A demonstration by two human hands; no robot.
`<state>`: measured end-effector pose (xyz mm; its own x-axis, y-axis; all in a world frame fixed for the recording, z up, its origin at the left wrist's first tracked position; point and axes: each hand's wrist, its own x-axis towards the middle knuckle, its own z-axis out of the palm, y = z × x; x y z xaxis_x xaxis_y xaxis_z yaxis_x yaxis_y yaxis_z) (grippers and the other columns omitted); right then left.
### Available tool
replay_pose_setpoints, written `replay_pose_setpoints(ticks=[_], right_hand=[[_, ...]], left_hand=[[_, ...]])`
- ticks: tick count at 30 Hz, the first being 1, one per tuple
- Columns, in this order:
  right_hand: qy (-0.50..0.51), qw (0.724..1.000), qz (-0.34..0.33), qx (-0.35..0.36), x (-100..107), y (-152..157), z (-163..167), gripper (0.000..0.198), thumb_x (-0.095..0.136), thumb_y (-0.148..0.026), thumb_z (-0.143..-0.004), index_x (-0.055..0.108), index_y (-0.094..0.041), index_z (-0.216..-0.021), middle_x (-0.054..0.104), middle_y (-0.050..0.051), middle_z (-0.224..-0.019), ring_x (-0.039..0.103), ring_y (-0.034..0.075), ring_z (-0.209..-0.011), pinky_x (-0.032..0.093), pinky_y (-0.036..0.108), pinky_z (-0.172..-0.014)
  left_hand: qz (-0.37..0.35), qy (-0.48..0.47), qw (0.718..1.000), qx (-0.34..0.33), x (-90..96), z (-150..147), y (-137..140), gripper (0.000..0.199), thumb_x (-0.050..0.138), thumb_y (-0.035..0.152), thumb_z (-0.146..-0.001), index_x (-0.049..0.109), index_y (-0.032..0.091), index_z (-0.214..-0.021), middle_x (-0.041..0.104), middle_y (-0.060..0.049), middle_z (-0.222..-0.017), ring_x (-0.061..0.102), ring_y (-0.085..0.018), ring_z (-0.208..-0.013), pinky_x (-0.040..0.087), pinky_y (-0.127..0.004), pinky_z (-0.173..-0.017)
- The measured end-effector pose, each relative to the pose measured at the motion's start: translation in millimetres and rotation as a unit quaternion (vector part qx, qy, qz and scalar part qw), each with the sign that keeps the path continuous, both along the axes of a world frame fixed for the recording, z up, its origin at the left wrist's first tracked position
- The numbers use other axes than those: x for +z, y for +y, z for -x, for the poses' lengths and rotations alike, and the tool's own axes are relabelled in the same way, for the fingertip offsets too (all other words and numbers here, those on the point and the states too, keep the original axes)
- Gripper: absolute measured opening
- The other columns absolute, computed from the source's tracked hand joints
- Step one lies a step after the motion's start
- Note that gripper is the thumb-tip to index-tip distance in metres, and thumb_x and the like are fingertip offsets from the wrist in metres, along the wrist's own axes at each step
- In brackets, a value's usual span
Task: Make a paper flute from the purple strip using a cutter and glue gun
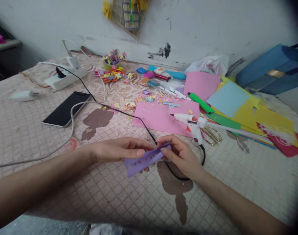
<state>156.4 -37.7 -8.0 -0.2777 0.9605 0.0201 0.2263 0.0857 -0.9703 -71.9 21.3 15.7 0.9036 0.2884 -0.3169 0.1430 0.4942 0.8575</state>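
Note:
Between my two hands is a strip of purple paper (139,167) with a row of small punched holes, held tilted above the patterned tablecloth (110,192). My left hand (124,148) pinches its upper left side, thumb in front and fingers behind. At the strip's right end my right hand (179,156) grips it between thumb and forefinger. A white glue gun (194,125) lies just beyond my right hand, its black cord (180,178) passing beneath that hand. Gold-handled scissors (212,135) rest beside the glue gun.
Behind my hands lies a pink sheet (149,114) with paper scraps. Coloured papers (228,98) and a green marker (200,102) are at the right. A phone (66,109), a power strip (66,78) and cables occupy the left. A small flower pot (111,65) stands at the back.

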Motion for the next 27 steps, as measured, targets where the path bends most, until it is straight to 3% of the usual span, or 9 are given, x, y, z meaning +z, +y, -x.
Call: replay_pose_setpoints(ticks=[3, 7, 10, 15, 18, 21, 23, 25, 27], right_hand=[[0.002, 1.000, -0.019, 0.015, 0.4, -1.8, 2.2, 0.023, 0.056, -0.030, -0.087, 0.054, -0.025, -0.109, 0.062, 0.003, -0.095, 0.060, 0.016, -0.085, 0.050, 0.028, -0.072], [0.003, 0.999, -0.033, 0.023, 0.4, -3.7, 5.3, 0.031, 0.057, -0.029, -0.087, 0.049, -0.028, -0.117, 0.061, 0.003, -0.098, 0.060, 0.016, -0.088, 0.051, 0.030, -0.076], [-0.033, 0.993, -0.107, -0.021, 2.1, -4.9, 1.8, 0.036, 0.058, -0.027, -0.086, 0.047, -0.027, -0.120, 0.059, 0.005, -0.106, 0.059, 0.017, -0.091, 0.050, 0.033, -0.079], [-0.131, 0.939, -0.299, -0.112, 12.5, -9.5, -22.3, 0.026, 0.054, -0.019, -0.085, 0.056, -0.026, -0.110, 0.061, 0.006, -0.098, 0.058, 0.021, -0.089, 0.048, 0.038, -0.079], [-0.213, 0.891, -0.356, -0.186, 19.3, -9.9, -44.5, 0.011, 0.052, -0.018, -0.085, 0.060, -0.024, -0.088, 0.062, 0.003, -0.080, 0.059, 0.020, -0.078, 0.046, 0.034, -0.071], [-0.340, 0.833, -0.344, -0.267, 21.9, -4.5, -68.2, 0.019, 0.054, -0.027, -0.085, 0.055, -0.022, -0.067, 0.052, -0.001, -0.055, 0.050, 0.015, -0.053, 0.037, 0.030, -0.054], [-0.394, 0.816, -0.302, -0.295, 20.5, 1.4, -82.7, 0.028, 0.054, -0.038, -0.085, 0.054, -0.021, -0.063, 0.049, -0.001, -0.050, 0.046, 0.014, -0.048, 0.035, 0.030, -0.052], [-0.417, 0.813, -0.254, -0.318, 16.5, 7.8, -94.7, 0.034, 0.056, -0.048, -0.081, 0.053, -0.020, -0.062, 0.049, -0.001, -0.051, 0.047, 0.015, -0.047, 0.035, 0.030, -0.050], [-0.396, 0.840, -0.207, -0.306, 10.5, 13.9, -102.8, 0.032, 0.059, -0.050, -0.078, 0.055, -0.019, -0.071, 0.057, 0.001, -0.061, 0.053, 0.016, -0.053, 0.039, 0.029, -0.050]], left_hand=[[0.069, -0.004, 0.998, 0.008, -3.4, -2.1, -1.6, 0.041, 0.060, 0.048, -0.081, 0.062, 0.020, -0.111, 0.067, -0.008, -0.101, 0.064, -0.017, -0.083, 0.047, -0.027, -0.074], [0.058, -0.011, 0.998, 0.001, -9.0, -7.4, -4.3, 0.029, 0.068, 0.028, -0.079, 0.063, 0.019, -0.106, 0.065, -0.004, -0.093, 0.063, -0.014, -0.079, 0.047, -0.026, -0.075], [0.073, -0.011, 0.997, 0.022, -7.8, -7.5, -4.1, 0.033, 0.068, 0.023, -0.079, 0.060, 0.020, -0.111, 0.064, -0.003, -0.095, 0.063, -0.013, -0.078, 0.048, -0.027, -0.076], [0.119, -0.002, 0.988, 0.101, -3.2, -2.1, 1.4, 0.035, 0.068, 0.023, -0.079, 0.058, 0.018, -0.112, 0.065, -0.005, -0.093, 0.064, -0.013, -0.080, 0.049, -0.028, -0.077], [0.129, -0.012, 0.981, 0.145, -5.9, -0.2, 5.1, 0.029, 0.066, 0.024, -0.081, 0.060, 0.013, -0.107, 0.065, -0.007, -0.092, 0.064, -0.015, -0.083, 0.050, -0.029, -0.079], [0.129, -0.030, 0.971, 0.197, -11.2, 0.3, 8.6, 0.026, 0.065, 0.025, -0.081, 0.062, 0.011, -0.103, 0.066, -0.009, -0.093, 0.064, -0.015, -0.085, 0.049, -0.030, -0.084], [0.134, -0.033, 0.964, 0.229, -13.5, 0.5, 10.7, 0.024, 0.066, 0.024, -0.081, 0.062, 0.011, -0.101, 0.067, -0.008, -0.095, 0.064, -0.015, -0.085, 0.049, -0.028, -0.083], [0.145, -0.024, 0.955, 0.256, -14.0, 0.6, 12.3, 0.023, 0.066, 0.023, -0.081, 0.063, 0.012, -0.100, 0.067, -0.007, -0.096, 0.064, -0.013, -0.082, 0.050, -0.025, -0.078], [0.157, -0.017, 0.948, 0.275, -13.2, 0.5, 13.0, 0.022, 0.067, 0.021, -0.080, 0.063, 0.013, -0.100, 0.068, -0.007, -0.098, 0.065, -0.012, -0.082, 0.050, -0.022, -0.075]])
